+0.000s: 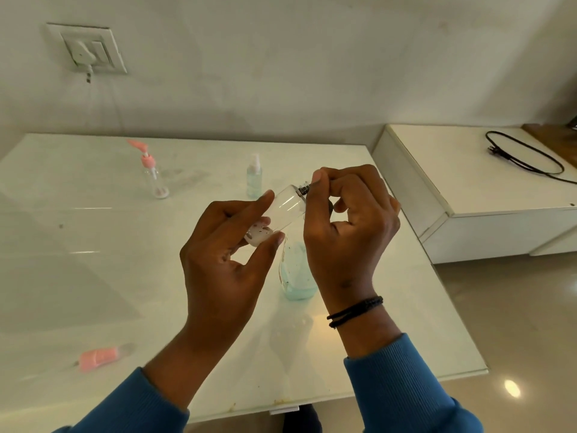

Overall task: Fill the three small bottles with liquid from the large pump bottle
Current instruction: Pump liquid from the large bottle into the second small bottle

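My left hand [229,245] holds a small clear bottle [285,204] tilted, its base toward me and its neck up to the right. My right hand [346,220] pinches the dark metal cap at that neck. Behind and below my hands stands the large bottle [296,273] with pale blue liquid, its top hidden by my right hand. A small clear pump bottle with a pink top [153,173] stands far left. A small spray bottle with bluish liquid [254,176] stands at the back centre.
A pink capped item [100,357] lies on the glass table [93,260] near the front left. A white low cabinet [468,189] with a black cable [524,157] sits to the right. A wall socket [87,51] is at upper left.
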Action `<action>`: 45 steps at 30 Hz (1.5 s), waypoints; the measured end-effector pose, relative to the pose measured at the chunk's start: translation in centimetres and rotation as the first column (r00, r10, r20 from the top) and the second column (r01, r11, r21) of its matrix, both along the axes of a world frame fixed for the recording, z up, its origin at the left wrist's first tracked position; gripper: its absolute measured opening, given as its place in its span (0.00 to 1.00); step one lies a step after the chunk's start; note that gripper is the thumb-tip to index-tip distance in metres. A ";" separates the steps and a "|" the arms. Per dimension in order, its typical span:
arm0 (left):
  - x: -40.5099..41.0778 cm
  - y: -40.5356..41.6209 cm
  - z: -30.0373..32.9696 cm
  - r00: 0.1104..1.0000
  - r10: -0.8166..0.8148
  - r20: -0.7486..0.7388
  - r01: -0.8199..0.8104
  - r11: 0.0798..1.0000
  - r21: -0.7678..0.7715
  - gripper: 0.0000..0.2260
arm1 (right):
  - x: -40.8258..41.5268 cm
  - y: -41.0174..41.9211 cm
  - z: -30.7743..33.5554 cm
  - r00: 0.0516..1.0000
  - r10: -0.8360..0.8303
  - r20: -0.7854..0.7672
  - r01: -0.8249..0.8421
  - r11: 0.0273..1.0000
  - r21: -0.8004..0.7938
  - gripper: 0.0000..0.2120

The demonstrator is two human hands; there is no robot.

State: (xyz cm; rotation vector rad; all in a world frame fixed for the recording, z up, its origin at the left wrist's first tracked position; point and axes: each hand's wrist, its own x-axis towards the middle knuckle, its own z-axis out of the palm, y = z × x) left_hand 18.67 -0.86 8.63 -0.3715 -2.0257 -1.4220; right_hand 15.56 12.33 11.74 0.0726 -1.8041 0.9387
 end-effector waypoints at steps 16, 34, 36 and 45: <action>0.2 0.0 0.0 1.000 -0.011 -0.005 0.011 1.000 -0.012 0.20 | -0.3 0.1 0.0 1.000 0.025 -0.017 -0.026 1.000 -0.016 0.14; 0.4 0.0 -0.1 1.000 -0.015 0.012 0.015 1.000 -0.019 0.21 | -0.3 -0.5 -0.5 1.000 0.023 -0.020 -0.024 0.997 -0.070 0.14; 0.3 0.0 -0.1 1.000 -0.017 0.009 0.017 1.000 -0.011 0.21 | -0.5 -0.5 -0.3 1.000 0.021 -0.019 -0.022 0.998 -0.065 0.14; 0.2 0.0 0.2 1.000 -0.017 0.005 0.017 1.000 0.005 0.20 | -0.3 -0.2 0.1 1.000 0.010 -0.022 -0.011 0.999 -0.030 0.14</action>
